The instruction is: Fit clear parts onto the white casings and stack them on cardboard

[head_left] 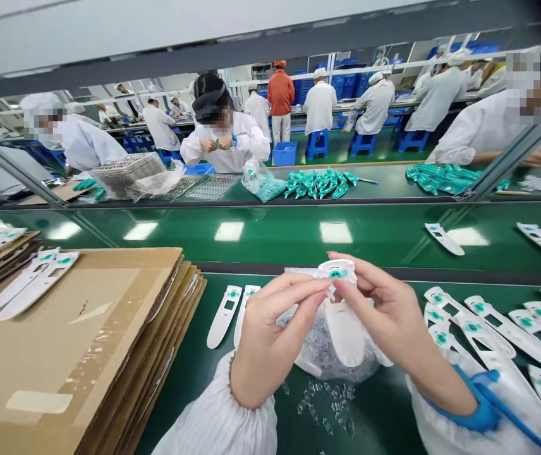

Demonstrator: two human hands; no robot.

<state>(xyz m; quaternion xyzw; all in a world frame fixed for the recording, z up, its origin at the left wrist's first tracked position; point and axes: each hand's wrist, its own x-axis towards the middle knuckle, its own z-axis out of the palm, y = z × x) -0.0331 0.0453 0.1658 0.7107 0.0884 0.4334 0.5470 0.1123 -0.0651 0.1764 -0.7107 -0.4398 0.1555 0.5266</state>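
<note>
A white plastic shell [345, 328] with a rounded end and a green insert hangs over the bench in my right hand [389, 309], its thumb pressed on the front and its fingers behind. My left hand [275, 328] pinches at the shell's upper part, thumb and fingers together. At those fingertips a small clear plastic piece [331, 293] shows, partly hidden. Behind and below the shell lies a clear bag [315, 344] full of small clear parts. Loose clear parts [330, 404] are scattered on the green bench in front of it.
Stacked cardboard sheets [123, 316] stand at left, with two white shells [38, 284] on top. More white shells [493, 328] crowd the right side. A green belt [275, 230] carries several shells. Beyond it, co-workers sit near green parts [320, 183] and a metal frame post [512, 158].
</note>
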